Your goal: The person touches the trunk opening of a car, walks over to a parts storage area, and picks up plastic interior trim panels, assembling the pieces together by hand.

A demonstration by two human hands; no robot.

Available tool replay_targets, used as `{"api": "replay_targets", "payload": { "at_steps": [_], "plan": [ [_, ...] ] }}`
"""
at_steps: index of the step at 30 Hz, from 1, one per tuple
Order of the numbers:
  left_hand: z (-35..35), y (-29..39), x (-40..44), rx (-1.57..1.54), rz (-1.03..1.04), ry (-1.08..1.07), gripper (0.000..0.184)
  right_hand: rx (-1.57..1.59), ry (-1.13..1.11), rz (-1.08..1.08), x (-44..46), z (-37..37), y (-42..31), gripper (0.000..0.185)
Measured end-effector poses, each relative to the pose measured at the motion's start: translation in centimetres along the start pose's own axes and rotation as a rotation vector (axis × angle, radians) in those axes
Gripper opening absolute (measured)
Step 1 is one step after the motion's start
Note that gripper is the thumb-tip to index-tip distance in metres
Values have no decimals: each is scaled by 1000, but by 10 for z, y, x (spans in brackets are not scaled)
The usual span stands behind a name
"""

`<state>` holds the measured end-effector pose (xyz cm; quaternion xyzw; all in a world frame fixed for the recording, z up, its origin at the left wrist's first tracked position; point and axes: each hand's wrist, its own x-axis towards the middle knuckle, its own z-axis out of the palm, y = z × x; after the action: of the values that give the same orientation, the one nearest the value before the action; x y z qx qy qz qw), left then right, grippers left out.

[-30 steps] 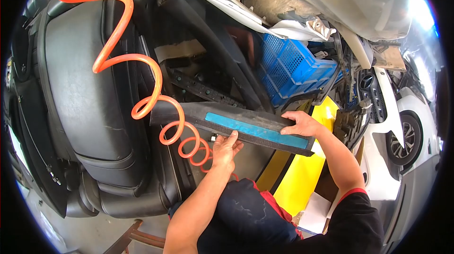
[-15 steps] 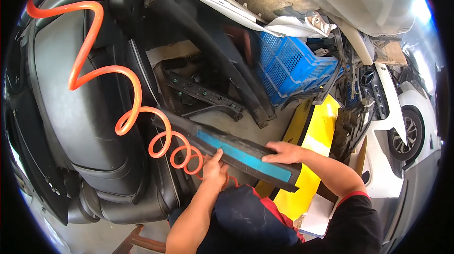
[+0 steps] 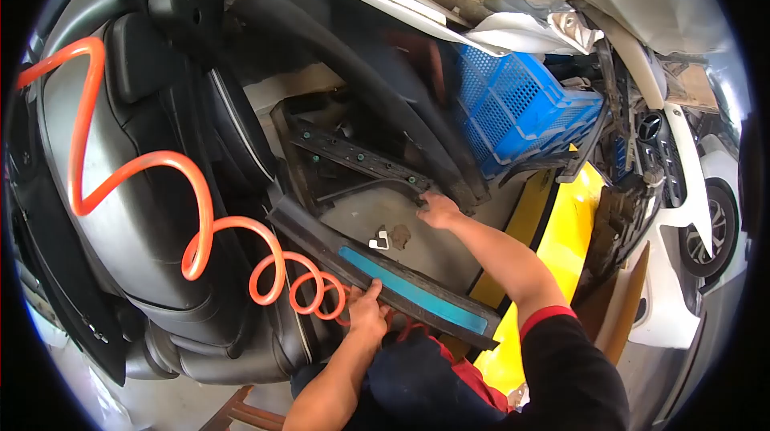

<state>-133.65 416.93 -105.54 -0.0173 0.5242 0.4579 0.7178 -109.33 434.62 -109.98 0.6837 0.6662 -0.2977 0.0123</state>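
Note:
My left hand (image 3: 369,315) grips the lower edge of a long black trim panel (image 3: 309,230), its thumb on top. A blue strip (image 3: 413,288) runs along the panel's face. My right hand (image 3: 439,211) is stretched forward, its fingers bent and closed at the near right end of a black trim piece with green clips (image 3: 353,170), which lies on the floor. Part of the fingertips is hidden. On the floor between the two black pieces lie a small white clip (image 3: 379,240) and a brown scrap (image 3: 401,236).
A coiled orange hose (image 3: 204,198) crosses in front of the black leather seat (image 3: 104,174) on the left. A blue crate (image 3: 513,110) and a yellow panel (image 3: 561,246) stand to the right. White body parts and a car wheel (image 3: 710,226) are farther right.
My right hand has let go of the panel with the blue strip and moved forward to the clipped trim piece. My left hand still holds the panel. The view has shifted a little.

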Motion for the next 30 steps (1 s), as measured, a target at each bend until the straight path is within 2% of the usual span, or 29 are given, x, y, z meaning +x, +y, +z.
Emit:
{"api": "replay_targets", "payload": {
  "at_steps": [2,3,5,7,10,12,13,15,16,17,20,21,23,24,26,30],
  "plan": [
    [-6,-5,4,-3,-6,10,26,-58,131,131,31,13,-6,71],
    [-6,-3,4,-3,-22,11,26,-50,126,117,46,23,-6,71],
    [-6,-2,1,0,-12,11,26,-23,315,174,68,43,-3,69],
    [-9,-3,0,21,-38,15,26,33,347,189,83,64,-1,69],
    [-14,-7,4,2,-37,17,27,13,241,229,70,72,-7,64],
    [-13,-8,5,-2,-37,7,27,30,80,117,59,80,-8,53],
    [-12,-6,4,-2,-39,7,28,29,79,119,59,88,-1,53],
    [-9,-2,-1,-3,-41,11,28,291,81,-83,53,100,13,42],
    [-6,-1,-4,7,-35,13,27,337,38,-102,46,99,20,38],
    [-5,0,-5,15,-28,13,26,335,37,-103,42,99,27,38],
    [-5,-1,-4,9,-13,-3,27,281,-265,-20,26,89,45,33],
    [-5,-2,-3,6,-15,-9,27,277,-262,-18,21,84,44,33],
    [-6,-3,-2,7,-9,4,28,13,-149,-22,13,81,39,36],
    [-7,-4,-1,6,-11,0,28,10,-146,-20,13,87,40,36],
    [-9,-5,-1,-34,5,-32,31,2,42,18,17,104,36,41],
    [-6,-3,-4,-52,26,-47,30,49,144,50,1,108,-2,45]
  ]
}}
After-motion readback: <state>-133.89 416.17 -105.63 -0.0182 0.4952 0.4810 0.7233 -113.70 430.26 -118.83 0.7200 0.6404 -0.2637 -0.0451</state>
